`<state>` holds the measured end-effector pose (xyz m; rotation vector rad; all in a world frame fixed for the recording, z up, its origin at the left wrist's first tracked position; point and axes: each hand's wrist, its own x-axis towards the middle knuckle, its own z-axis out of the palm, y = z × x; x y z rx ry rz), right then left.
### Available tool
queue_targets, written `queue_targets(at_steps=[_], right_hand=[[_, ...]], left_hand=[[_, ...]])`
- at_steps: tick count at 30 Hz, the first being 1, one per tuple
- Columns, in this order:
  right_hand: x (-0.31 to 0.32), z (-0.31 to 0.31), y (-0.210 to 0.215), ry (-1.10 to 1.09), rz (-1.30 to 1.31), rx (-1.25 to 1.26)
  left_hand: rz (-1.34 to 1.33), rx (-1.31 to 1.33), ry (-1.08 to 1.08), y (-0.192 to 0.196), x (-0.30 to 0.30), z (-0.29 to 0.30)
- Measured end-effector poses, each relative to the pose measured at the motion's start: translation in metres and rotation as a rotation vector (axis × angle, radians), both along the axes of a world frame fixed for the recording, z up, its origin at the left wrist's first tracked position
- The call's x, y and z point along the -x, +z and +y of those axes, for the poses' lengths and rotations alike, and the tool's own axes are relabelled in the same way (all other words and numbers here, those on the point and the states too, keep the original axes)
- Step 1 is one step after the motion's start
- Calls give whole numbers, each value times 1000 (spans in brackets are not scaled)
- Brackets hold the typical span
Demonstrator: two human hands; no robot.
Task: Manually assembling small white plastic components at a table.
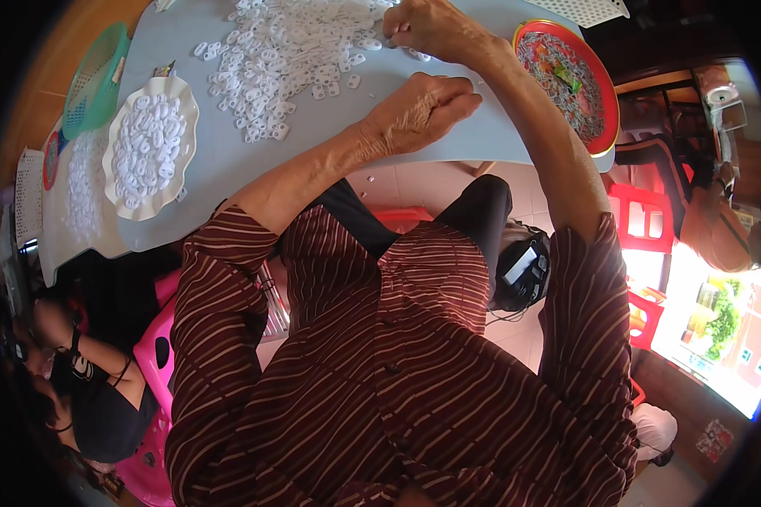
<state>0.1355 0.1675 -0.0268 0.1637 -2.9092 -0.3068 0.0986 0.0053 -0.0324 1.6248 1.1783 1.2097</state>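
Observation:
My left hand (pixel 423 114) is closed in a loose fist above the grey-blue table, near its front edge. Beyond it, my right hand (pixel 435 29) is closed too, its curled fingers beside the right side of a heap of small white plastic pieces (pixel 271 59). Whatever either hand holds is hidden by the fingers. The pieces look flat, with holes in them. At the left stands a white wavy-edged dish (pixel 193 139) full of similar white pieces. Right of my right forearm sits a round red tray (pixel 602 139) of small grey metal parts, with a crumpled colourful wrapper among them.
A green mesh basket (pixel 101 63) stands at the far left, near more tiny white pieces (pixel 83 186). A white perforated basket (pixel 583 8) is at the back right. Another person (pixel 110 406) sits at the lower left on a pink chair (pixel 154 346). Red chairs (pixel 643 215) stand at the right.

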Motion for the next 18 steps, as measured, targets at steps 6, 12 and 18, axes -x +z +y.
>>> queue_targets(at_steps=[6,12,18], right_hand=[[6,-14,12,-85,-90,235],[-3,-21,17,-222,146,565],[-47,-26,34,-547,292,1344]], left_hand=[[0,22,16,-4,6,-3],[16,-14,-11,-4,4,0],[-30,83,72,2,9,-2]])
